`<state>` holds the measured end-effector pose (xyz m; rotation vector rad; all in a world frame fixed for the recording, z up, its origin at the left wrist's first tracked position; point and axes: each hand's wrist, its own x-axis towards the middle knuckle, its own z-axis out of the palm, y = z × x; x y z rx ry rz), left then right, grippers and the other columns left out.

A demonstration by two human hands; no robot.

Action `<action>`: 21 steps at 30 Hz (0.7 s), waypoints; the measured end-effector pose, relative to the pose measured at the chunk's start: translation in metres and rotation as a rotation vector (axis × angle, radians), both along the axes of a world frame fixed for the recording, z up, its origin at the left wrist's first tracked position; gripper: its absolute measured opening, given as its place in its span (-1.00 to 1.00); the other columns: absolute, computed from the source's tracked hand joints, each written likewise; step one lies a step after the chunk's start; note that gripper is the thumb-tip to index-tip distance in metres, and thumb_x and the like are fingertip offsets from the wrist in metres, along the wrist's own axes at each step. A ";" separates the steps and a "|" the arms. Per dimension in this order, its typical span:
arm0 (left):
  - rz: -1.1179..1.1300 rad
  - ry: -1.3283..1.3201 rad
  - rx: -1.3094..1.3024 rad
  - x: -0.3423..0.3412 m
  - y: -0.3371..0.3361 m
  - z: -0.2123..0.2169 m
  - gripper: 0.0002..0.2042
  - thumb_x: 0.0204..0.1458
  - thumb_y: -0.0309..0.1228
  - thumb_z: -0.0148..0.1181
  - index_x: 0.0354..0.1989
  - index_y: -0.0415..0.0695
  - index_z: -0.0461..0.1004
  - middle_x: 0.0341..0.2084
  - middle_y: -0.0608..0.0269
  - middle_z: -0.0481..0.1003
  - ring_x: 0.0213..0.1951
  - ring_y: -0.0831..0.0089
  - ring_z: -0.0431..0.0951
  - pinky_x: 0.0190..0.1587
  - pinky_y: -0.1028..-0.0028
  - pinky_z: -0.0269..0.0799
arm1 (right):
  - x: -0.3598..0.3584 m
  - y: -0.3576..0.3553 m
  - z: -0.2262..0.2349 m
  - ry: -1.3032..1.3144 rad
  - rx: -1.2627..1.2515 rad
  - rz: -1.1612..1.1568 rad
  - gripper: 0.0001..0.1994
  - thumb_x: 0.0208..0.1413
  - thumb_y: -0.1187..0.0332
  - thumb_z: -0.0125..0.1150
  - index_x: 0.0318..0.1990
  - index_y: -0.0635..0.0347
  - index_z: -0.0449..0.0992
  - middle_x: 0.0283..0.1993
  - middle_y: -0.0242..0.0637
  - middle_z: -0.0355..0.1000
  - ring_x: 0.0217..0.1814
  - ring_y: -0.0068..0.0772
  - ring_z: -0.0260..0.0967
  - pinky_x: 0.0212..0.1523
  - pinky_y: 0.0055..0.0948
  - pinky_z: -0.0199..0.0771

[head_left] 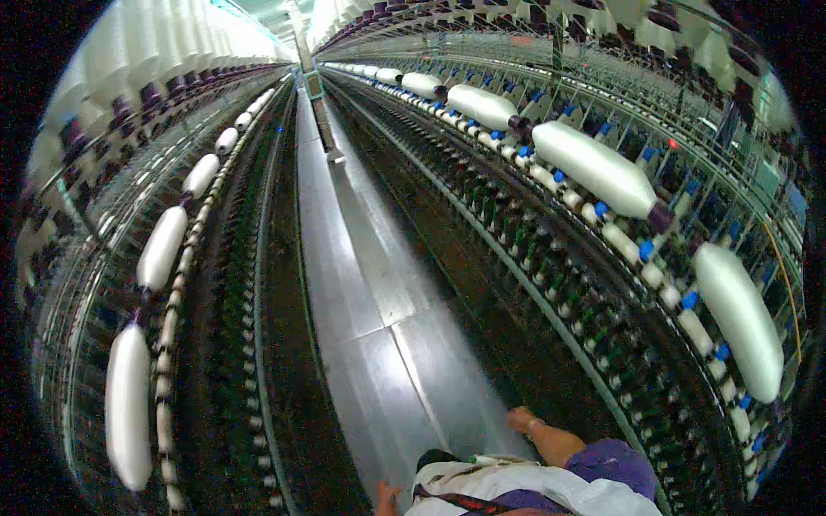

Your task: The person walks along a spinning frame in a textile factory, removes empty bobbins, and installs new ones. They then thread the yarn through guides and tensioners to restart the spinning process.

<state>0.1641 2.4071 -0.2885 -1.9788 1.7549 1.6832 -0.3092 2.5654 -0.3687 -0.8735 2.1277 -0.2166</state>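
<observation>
Nearest my hands is the white cloth [555, 483] at the waist, lying between them above the near end of the metal floor [370, 370]. My right hand [522, 420] shows beside the floor's right edge, near a purple sleeve [613, 469]; its fingers look loosely bent, but they are too small and blurred for me to tell whether the grip is clenched or released, and I can make out nothing in it. My left hand [388, 496] is at the near end, toward the floor's left edge, cut off below, so I can't tell that grip either. Neither hand touches a spool that I can see.

A dark strap [469, 502] crosses the cloth, its lower part out of view. Beyond the floor's right edge runs a row of thin bobbins [594, 331], with big white spools [594, 169] hanging above. More white spools [129, 404] hang past the left edge. The far rows blur together, and the black rim cuts off both sides.
</observation>
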 end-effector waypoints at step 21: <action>-0.623 0.715 -0.650 -0.516 -0.656 0.202 -0.70 0.06 -0.50 0.05 -0.02 -0.32 0.33 -0.17 0.04 0.48 -0.14 0.28 0.49 -0.02 0.37 0.37 | -0.266 -0.390 0.472 0.685 -1.135 -0.473 -0.81 0.12 0.28 0.16 -0.24 0.21 0.56 -0.30 -0.32 0.50 -0.33 -0.57 0.42 -0.30 -0.48 0.45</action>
